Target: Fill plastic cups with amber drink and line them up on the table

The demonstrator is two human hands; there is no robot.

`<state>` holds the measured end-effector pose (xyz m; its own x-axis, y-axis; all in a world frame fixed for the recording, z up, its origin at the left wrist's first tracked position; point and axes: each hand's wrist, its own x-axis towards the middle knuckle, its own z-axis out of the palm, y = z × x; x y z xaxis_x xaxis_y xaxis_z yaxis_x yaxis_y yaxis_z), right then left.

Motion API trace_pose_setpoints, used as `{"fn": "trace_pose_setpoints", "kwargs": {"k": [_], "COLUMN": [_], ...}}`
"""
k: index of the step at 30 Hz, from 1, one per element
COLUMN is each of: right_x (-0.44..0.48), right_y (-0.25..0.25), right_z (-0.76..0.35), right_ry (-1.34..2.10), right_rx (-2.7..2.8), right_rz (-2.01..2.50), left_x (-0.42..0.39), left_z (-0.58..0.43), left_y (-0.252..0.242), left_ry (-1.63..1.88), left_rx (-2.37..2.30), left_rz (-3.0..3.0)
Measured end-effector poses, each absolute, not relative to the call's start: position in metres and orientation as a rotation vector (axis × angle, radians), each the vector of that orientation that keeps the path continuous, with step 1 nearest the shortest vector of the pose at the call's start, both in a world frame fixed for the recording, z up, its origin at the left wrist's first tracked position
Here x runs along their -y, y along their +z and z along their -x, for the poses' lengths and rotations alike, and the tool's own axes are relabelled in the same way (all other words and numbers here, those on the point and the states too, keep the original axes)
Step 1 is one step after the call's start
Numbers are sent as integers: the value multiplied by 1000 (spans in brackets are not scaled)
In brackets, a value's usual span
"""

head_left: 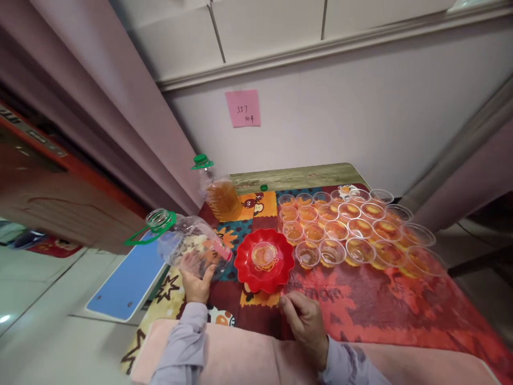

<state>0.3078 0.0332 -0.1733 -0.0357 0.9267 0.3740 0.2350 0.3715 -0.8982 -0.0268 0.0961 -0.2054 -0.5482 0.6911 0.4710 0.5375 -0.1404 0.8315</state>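
Observation:
My left hand (197, 280) is against the side of a large clear plastic bottle (196, 240). Its fingers curve round the far side and show blurred through the plastic. This bottle has an open mouth, a green handle ring and no visible liquid. Close by is a red scalloped plate (285, 259), and a clear cup (264, 255) stands on it. My right hand (306, 323) is closed just below the plate, near the table's front edge; whatever may be inside its fingers is hidden. Rows of clear cups (328, 230) with amber liquid fill the right side.
Behind the clear bottle stands a second bottle (222, 198), green-capped and partly full of amber liquid. A loose green cap (263, 187) lies near the table's back edge. A patterned cloth (360, 305) covers the table. Left of it is a blue stool (124, 280).

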Motion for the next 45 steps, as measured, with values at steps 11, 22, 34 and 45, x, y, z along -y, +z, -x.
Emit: {"fn": "trace_pose_setpoints", "kwargs": {"k": [11,22,34,45], "right_x": [-39,-44,-44,-34], "right_y": [-173,-185,-191,-169], "right_z": [-310,-312,-308,-311], "right_ry": [540,425,366,317], "right_rx": [1697,1668,1695,1736], "right_rz": [1033,1236,1342,1296], "left_x": [-97,-95,-93,-63], "left_z": [19,9,2,15], "left_y": [-194,-190,-188,-166], "left_ry": [1736,1674,1664,1841], "left_rx": [-1940,-1976,-1985,-1881], "left_rz": [-1382,-1357,-1260,-1168]}}
